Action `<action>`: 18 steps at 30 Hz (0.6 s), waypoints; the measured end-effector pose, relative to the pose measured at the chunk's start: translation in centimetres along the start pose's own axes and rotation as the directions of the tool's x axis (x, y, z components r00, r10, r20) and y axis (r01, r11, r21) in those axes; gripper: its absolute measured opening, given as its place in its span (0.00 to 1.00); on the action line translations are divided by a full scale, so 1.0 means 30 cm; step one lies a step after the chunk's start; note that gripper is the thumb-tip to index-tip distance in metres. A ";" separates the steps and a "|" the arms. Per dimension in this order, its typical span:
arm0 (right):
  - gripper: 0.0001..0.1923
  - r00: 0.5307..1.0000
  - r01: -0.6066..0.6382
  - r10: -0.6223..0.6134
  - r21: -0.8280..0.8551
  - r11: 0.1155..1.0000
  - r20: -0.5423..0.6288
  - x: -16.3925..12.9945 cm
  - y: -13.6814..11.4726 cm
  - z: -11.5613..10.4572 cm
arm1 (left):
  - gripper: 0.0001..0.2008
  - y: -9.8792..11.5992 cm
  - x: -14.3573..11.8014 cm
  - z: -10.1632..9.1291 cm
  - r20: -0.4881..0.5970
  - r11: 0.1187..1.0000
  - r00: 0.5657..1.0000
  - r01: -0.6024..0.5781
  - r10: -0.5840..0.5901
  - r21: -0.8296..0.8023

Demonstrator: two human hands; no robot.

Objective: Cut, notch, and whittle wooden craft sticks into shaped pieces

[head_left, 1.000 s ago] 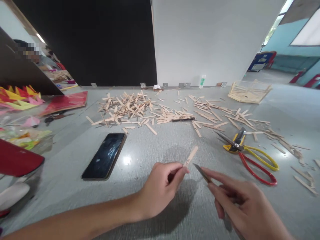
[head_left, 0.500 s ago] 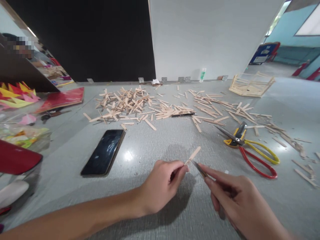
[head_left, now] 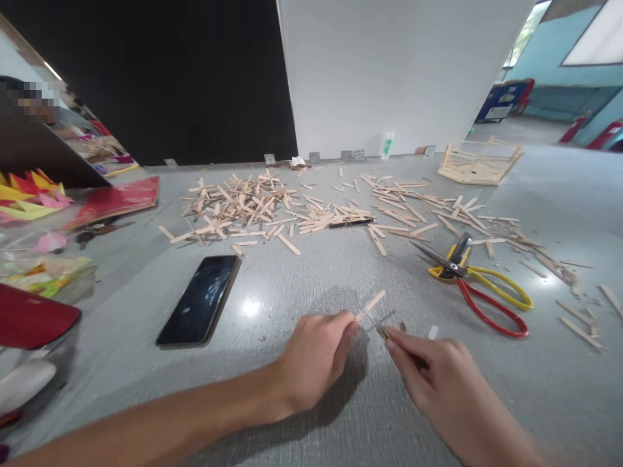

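Observation:
A flat wooden craft stick (head_left: 374, 303) is pinched between the thumb and fingers of my left hand (head_left: 315, 358), its free end pointing up and to the right. My right hand (head_left: 445, 379) is closed around a craft knife (head_left: 381, 331), most of its handle hidden in the fingers. The thin blade meets the stick just beyond my left fingertips. To the right of my hands lie scissors (head_left: 455, 267) with one red and one yellow handle, partly over a yellow and black tool (head_left: 440, 272).
A phone (head_left: 199, 301) lies to the left. Behind are a pile of craft sticks (head_left: 238, 204), a black pen (head_left: 353, 222), a glue stick (head_left: 387, 146) and a stick frame (head_left: 479, 163). Wood scraps (head_left: 577, 318) lie at right. A panel (head_left: 389, 78) stands at the back.
My right hand has turned and shifted slightly left, so the knife lies at a different angle against the stick. The view has shifted a little; my left hand still grips the stick.

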State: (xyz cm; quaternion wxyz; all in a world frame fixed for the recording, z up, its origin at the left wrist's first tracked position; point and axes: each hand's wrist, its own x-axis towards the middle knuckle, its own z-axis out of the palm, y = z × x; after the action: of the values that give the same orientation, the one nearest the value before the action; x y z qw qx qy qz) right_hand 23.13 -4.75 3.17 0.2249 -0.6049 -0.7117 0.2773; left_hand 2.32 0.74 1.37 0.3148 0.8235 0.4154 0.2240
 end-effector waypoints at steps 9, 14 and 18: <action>0.24 0.995 -0.058 0.048 0.117 0.991 0.087 0.016 -0.015 -0.012 | 0.18 -0.002 -0.002 0.010 -0.034 0.999 0.999 0.016 -0.014 0.051; 0.23 0.981 -0.157 0.121 0.251 0.955 0.152 0.024 -0.016 -0.013 | 0.18 -0.002 0.000 0.007 -0.022 0.999 1.000 -0.009 0.010 0.041; 0.23 0.973 -0.199 0.150 0.312 0.929 0.174 0.026 -0.024 -0.014 | 0.19 -0.001 0.000 0.004 -0.010 0.999 1.000 -0.025 0.025 0.033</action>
State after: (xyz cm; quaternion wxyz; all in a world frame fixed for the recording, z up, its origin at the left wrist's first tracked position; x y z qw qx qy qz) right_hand 22.74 -4.02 3.94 0.2435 -0.5983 -0.6136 0.4542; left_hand 2.38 0.72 1.26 0.2961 0.8325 0.4105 0.2252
